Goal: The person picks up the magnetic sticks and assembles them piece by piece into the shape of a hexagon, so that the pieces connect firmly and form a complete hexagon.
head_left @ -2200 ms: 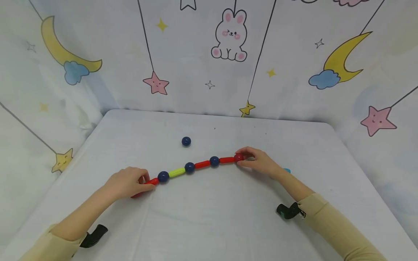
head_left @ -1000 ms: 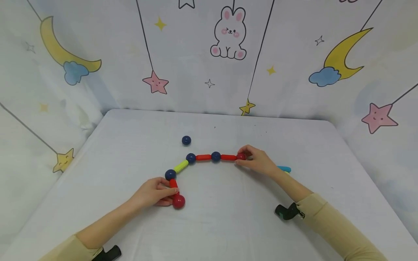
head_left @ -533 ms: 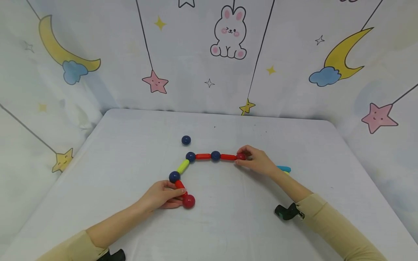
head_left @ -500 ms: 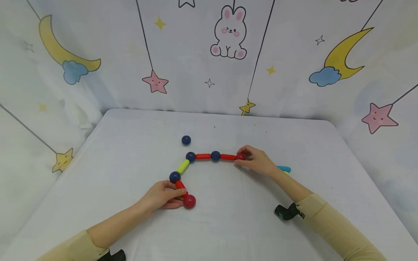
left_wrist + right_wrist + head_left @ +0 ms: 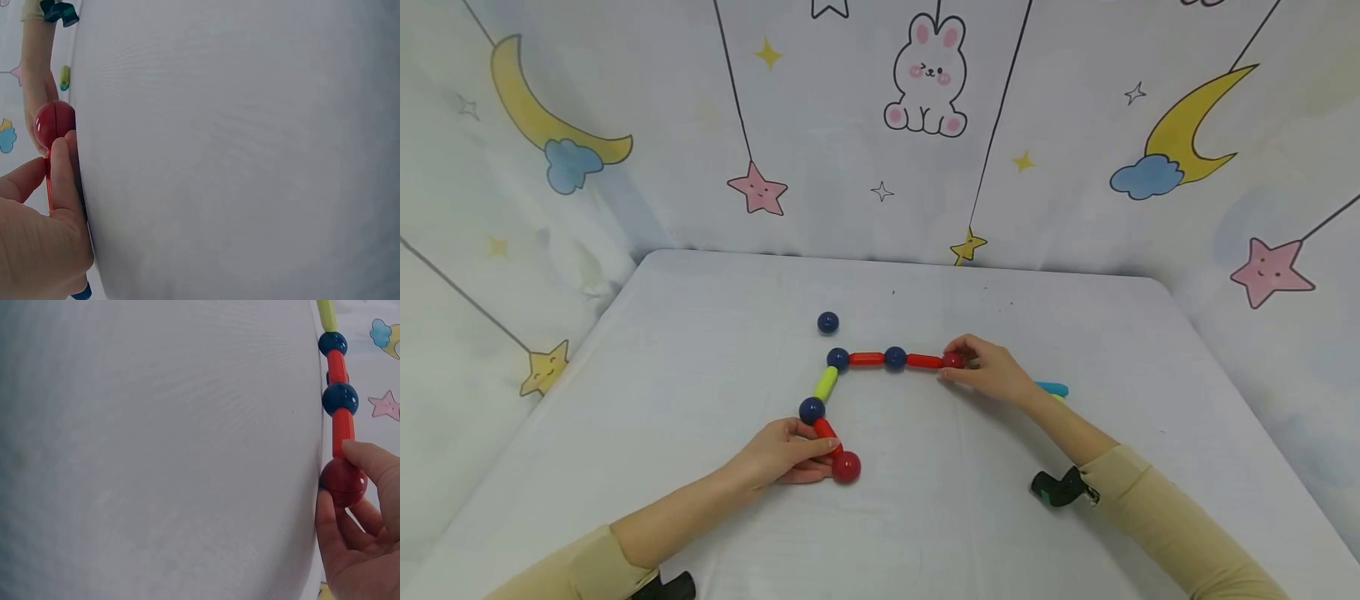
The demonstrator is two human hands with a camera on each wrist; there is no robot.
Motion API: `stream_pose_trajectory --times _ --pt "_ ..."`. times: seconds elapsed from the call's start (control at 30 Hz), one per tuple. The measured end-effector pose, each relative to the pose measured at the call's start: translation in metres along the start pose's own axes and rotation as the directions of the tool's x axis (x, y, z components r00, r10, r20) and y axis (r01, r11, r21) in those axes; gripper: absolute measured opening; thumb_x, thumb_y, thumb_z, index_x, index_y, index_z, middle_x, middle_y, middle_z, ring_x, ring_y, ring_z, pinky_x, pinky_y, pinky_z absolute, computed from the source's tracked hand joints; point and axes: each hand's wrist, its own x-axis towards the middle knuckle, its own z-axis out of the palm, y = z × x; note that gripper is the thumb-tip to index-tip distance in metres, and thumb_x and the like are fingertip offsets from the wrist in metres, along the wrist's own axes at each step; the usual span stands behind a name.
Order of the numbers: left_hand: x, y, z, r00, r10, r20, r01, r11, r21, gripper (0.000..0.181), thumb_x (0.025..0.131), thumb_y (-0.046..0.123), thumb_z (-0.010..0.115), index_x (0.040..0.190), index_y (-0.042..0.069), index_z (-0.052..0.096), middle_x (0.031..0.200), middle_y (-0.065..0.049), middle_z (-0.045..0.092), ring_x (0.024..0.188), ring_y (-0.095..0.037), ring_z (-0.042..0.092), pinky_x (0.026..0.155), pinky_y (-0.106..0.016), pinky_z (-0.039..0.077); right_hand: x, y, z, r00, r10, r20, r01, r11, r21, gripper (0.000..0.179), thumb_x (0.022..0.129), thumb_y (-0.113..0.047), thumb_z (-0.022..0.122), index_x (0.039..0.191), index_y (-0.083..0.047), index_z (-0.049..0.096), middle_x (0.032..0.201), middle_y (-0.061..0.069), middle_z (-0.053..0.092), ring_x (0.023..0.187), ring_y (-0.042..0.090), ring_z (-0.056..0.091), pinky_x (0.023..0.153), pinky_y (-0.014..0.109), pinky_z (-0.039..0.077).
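A chain of balls and sticks lies bent on the white table. My left hand (image 5: 786, 454) pinches its near red stick (image 5: 824, 428) between thumb and fingers, right beside the red end ball (image 5: 847, 467). From there the chain runs through a dark blue ball (image 5: 812, 410), a yellow-green stick (image 5: 826, 383), a second dark blue ball (image 5: 838, 359), a red stick (image 5: 867, 358), a third dark blue ball (image 5: 895, 358) and another red stick (image 5: 924, 361). At the far end my right hand (image 5: 992, 372) grips a red ball (image 5: 344, 481), its thumb reaching the adjoining stick in the right wrist view.
Behind the chain sits a loose dark blue ball (image 5: 828, 322). Beyond the right forearm lies a light blue stick (image 5: 1052, 388), with a bit of yellow-green at its near side. A patterned cloth (image 5: 850, 225) hangs behind the table (image 5: 925, 517).
My left hand has moved right and nearer the front, swinging its end of the chain inward. The gently curved chain is now sharply bent. My right hand has stayed nearly still.
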Motion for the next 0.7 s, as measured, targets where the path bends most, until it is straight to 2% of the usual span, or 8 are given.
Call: stream_pose_trajectory --times 0.17,0.27,0.33,0.43,0.57,0.63,0.67,0.7 --pt "-0.004 0.001 -0.003 0.997 0.08 0.021 -0.083 0.986 0.147 0.033 0.088 0.023 0.074 0.1 -0.001 0.055 0.077 -0.012 0.069 0.067 -0.023 0.07 0.063 -0.028 0.056 0.0 -0.001 0.0 1.0 0.0 0.006 0.0 1.0 0.01 0.038 0.088 -0.024 0.074 0.119 -0.007 0.058 0.107 0.008 0.063 0.102 0.026 0.059 0.083 0.036 0.05" --pt "-0.006 0.009 -0.002 0.978 0.201 0.056 -0.209 0.932 0.296 0.029 0.088 0.028 0.074 0.089 0.003 0.058 0.067 -0.009 0.065 0.057 -0.022 0.066 0.056 -0.029 0.055 0.0 0.0 0.0 1.0 -0.002 0.011 0.001 1.0 0.015 0.039 0.088 -0.024 0.074 0.119 -0.007 0.058 0.108 0.009 0.062 0.103 0.027 0.058 0.084 0.037 0.051" --pt "-0.005 0.019 0.003 0.951 0.289 0.11 -0.309 0.877 0.369 0.028 0.089 0.03 0.072 0.086 0.006 0.058 0.065 -0.006 0.064 0.055 -0.021 0.064 0.055 -0.03 0.054 0.0 0.0 0.0 1.0 0.007 0.01 -0.007 1.0 0.017 0.039 0.088 -0.024 0.074 0.119 -0.008 0.058 0.109 0.008 0.062 0.104 0.027 0.058 0.084 0.037 0.051" --pt "0.0 0.041 0.018 0.888 0.404 0.221 -0.46 0.77 0.443 0.022 0.091 0.03 0.07 0.086 0.011 0.061 0.068 -0.001 0.064 0.059 -0.018 0.062 0.055 -0.031 0.052 -0.001 0.001 0.0 1.0 0.017 0.013 -0.018 1.0 0.022 0.039 0.088 -0.023 0.074 0.12 -0.009 0.058 0.11 0.008 0.062 0.104 0.027 0.058 0.085 0.037 0.051" --pt "0.018 0.072 0.041 0.77 0.505 0.391 -0.636 0.553 0.538 0.013 0.091 0.028 0.07 0.09 0.016 0.065 0.08 0.008 0.065 0.076 -0.01 0.062 0.067 -0.025 0.052 -0.002 0.002 -0.001 0.999 0.026 0.019 -0.027 0.999 0.035 0.04 0.088 -0.022 0.074 0.121 -0.008 0.057 0.112 0.009 0.062 0.105 0.028 0.057 0.085 0.037 0.052" --pt "0.031 0.086 0.052 0.735 0.507 0.451 -0.672 0.452 0.586 0.011 0.091 0.026 0.069 0.094 0.016 0.066 0.088 0.009 0.065 0.086 -0.009 0.061 0.074 -0.024 0.051 -0.003 0.002 -0.002 1.0 0.021 0.02 -0.022 0.999 0.043 0.04 0.088 -0.021 0.073 0.122 -0.007 0.057 0.113 0.01 0.061 0.106 0.029 0.057 0.086 0.039 0.052" --pt "0.039 0.093 0.058 0.726 0.501 0.472 -0.68 0.416 0.604 0.013 0.092 0.025 0.069 0.097 0.014 0.066 0.091 0.008 0.066 0.09 -0.01 0.06 0.078 -0.024 0.05 -0.003 0.002 -0.002 1.0 0.023 0.02 -0.024 0.998 0.05 0.041 0.088 -0.02 0.074 0.123 -0.007 0.057 0.114 0.01 0.061 0.107 0.028 0.057 0.087 0.039 0.052" --pt "0.047 0.098 0.063 0.725 0.49 0.483 -0.679 0.393 0.62 0.016 0.092 0.024 0.069 0.1 0.012 0.066 0.095 0.005 0.066 0.094 -0.013 0.06 0.081 -0.025 0.05 -0.003 0.002 -0.003 1.0 0.022 0.022 -0.023 0.998 0.056 0.042 0.088 -0.019 0.073 0.124 -0.007 0.056 0.115 0.011 0.061 0.108 0.029 0.057 0.089 0.041 0.051"
